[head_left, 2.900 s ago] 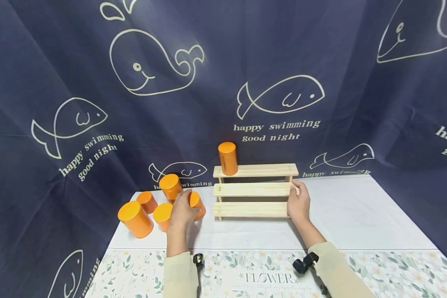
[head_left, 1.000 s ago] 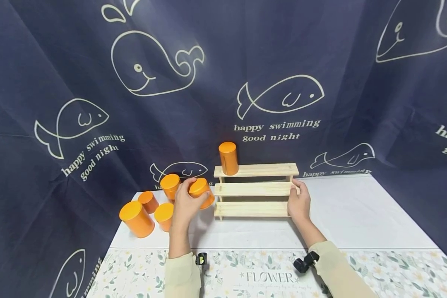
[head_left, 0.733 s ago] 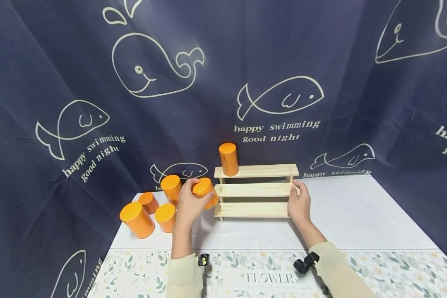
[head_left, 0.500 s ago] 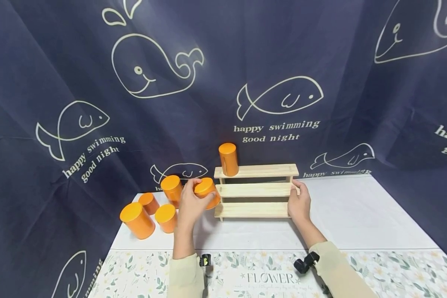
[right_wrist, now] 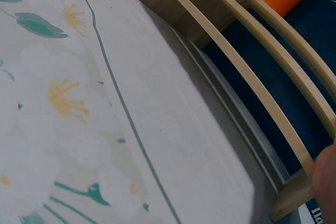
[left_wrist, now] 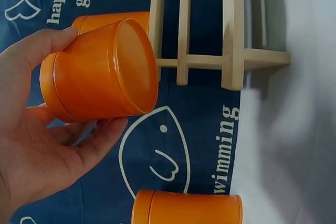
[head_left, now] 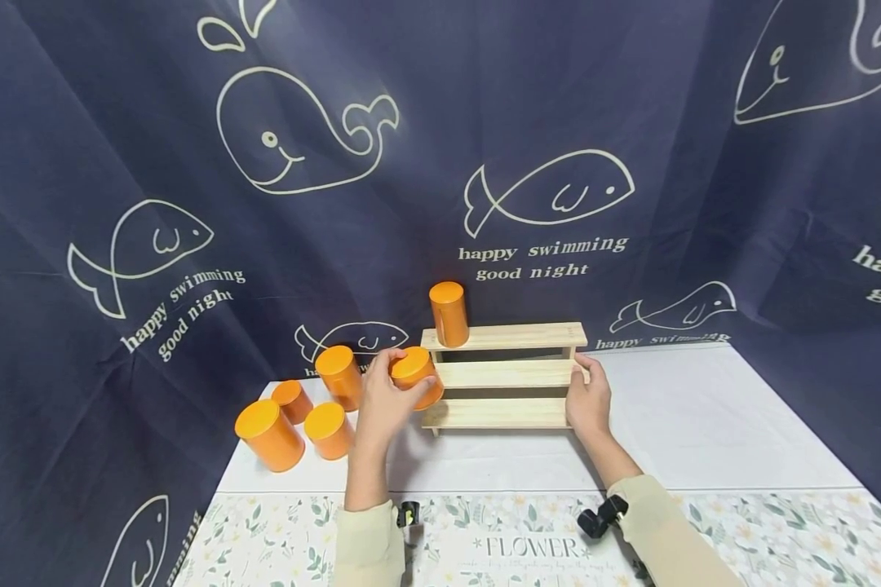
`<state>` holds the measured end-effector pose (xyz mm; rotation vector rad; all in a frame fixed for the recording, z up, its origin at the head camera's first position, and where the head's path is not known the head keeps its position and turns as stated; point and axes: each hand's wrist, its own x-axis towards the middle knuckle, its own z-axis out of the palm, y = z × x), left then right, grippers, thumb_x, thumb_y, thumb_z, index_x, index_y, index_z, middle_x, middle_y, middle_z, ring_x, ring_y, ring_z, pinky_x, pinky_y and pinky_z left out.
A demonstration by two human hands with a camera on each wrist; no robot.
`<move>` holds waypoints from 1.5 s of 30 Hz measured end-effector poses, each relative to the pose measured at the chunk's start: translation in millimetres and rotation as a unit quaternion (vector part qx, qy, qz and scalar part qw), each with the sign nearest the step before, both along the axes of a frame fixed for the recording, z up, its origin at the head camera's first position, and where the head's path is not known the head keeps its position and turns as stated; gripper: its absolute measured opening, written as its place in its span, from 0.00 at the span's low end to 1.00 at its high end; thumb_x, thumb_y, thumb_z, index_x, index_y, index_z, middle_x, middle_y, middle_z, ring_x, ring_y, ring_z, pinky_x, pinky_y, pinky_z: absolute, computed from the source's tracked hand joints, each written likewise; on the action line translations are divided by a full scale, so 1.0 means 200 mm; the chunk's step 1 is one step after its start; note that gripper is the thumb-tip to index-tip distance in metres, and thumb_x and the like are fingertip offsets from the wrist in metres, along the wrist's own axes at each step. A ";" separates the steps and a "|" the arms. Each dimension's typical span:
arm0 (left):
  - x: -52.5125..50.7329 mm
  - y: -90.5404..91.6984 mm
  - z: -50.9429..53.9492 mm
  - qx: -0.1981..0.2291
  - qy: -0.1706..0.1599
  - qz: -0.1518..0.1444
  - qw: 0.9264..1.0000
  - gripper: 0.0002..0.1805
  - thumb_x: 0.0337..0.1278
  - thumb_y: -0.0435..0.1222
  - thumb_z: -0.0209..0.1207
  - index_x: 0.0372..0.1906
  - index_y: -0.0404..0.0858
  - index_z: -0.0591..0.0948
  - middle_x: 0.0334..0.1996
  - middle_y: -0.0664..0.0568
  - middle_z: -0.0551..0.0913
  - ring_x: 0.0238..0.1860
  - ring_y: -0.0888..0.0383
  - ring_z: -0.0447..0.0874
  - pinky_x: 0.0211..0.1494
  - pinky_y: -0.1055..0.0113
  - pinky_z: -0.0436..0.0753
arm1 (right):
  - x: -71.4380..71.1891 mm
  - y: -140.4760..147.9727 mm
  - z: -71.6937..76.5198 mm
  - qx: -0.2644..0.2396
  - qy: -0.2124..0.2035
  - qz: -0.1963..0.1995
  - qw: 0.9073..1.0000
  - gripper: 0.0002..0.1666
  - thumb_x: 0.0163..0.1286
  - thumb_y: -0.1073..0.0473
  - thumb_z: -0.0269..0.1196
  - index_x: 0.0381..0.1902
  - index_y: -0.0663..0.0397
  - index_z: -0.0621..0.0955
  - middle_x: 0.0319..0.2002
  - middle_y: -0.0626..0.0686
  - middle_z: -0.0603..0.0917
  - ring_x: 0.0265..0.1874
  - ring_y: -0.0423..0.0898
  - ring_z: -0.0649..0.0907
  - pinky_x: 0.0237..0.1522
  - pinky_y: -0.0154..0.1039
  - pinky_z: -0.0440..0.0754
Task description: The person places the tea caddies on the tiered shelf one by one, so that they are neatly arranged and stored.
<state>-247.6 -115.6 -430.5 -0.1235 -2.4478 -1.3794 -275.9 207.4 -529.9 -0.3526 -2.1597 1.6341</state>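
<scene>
My left hand (head_left: pixel 384 401) grips an orange lidded canister (left_wrist: pixel 94 74) around its side, thumb on one side and fingers on the other. In the head view that canister is held off the table, in front of the left end of a three-tier wooden shelf (head_left: pixel 506 374). My right hand (head_left: pixel 589 398) holds the right end of the shelf, near its middle and lower boards; only part of that hand shows in the right wrist view. A taller orange canister (head_left: pixel 449 316) stands upright on the top board at the left.
Several orange canisters stand on the table to the left, among them a large one (head_left: pixel 270 436), a small one (head_left: pixel 291 401), a tall one (head_left: pixel 340 378) and a short one (head_left: pixel 328 430). A dark blue curtain (head_left: pixel 426 106) hangs behind. A floral cloth (head_left: pixel 499 530) covers the front.
My left hand has taken hold of a canister on the table, lifted it and carried it right to the shelf's left end. My right hand stays on the shelf.
</scene>
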 end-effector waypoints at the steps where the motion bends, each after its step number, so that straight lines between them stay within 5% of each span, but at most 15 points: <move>1: 0.00 0.00 0.00 0.002 -0.001 -0.003 1.000 0.33 0.50 0.44 0.79 0.60 0.42 0.78 0.56 0.46 0.83 0.59 0.46 0.80 0.67 0.51 0.81 | 0.00 0.00 0.00 -0.001 0.001 -0.001 1.000 0.26 0.86 0.59 0.42 0.75 0.60 0.69 0.76 0.66 0.72 0.80 0.64 0.66 0.82 0.61 0.62; 13: 0.00 0.05 0.01 -0.009 -0.015 -0.025 1.000 0.33 0.51 0.44 0.80 0.61 0.44 0.79 0.60 0.47 0.81 0.63 0.45 0.77 0.71 0.48 0.80 | 0.00 0.00 0.00 -0.004 0.002 0.001 1.000 0.26 0.86 0.60 0.43 0.75 0.60 0.70 0.76 0.66 0.71 0.80 0.64 0.66 0.82 0.61 0.62; 26: 0.00 0.10 0.00 -0.026 0.019 -0.040 0.999 0.34 0.49 0.45 0.81 0.62 0.47 0.79 0.59 0.51 0.82 0.58 0.50 0.80 0.60 0.54 0.83 | 0.00 0.01 -0.01 -0.001 0.005 -0.002 1.000 0.25 0.86 0.61 0.43 0.74 0.60 0.70 0.76 0.66 0.71 0.80 0.64 0.66 0.82 0.61 0.62; 45: -0.01 0.19 0.01 -0.043 0.050 -0.081 0.995 0.36 0.47 0.40 0.82 0.64 0.45 0.80 0.62 0.51 0.82 0.58 0.52 0.83 0.65 0.51 0.82 | 0.00 0.00 0.00 0.001 0.008 -0.003 1.000 0.25 0.86 0.61 0.44 0.75 0.60 0.70 0.76 0.65 0.72 0.81 0.63 0.65 0.83 0.60 0.60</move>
